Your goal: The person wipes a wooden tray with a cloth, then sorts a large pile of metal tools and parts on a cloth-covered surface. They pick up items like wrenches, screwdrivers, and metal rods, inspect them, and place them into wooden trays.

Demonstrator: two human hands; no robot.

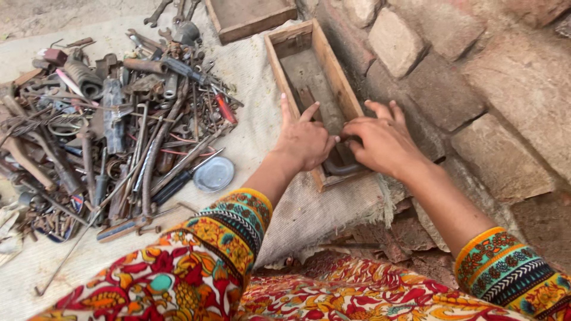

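A long narrow wooden box lies on a pale cloth beside a brick wall. Both my hands reach into its near end. My left hand rests over the box's left rim with fingers spread. My right hand curls its fingers down onto a dark curved metal piece lying at the box's near end. A flat rusty metal bar lies further along the box floor.
A big heap of rusty tools, rods and scrap metal covers the cloth at the left, with a round metal lid at its near edge. A second wooden box sits at the top. The rough brick wall rises at right.
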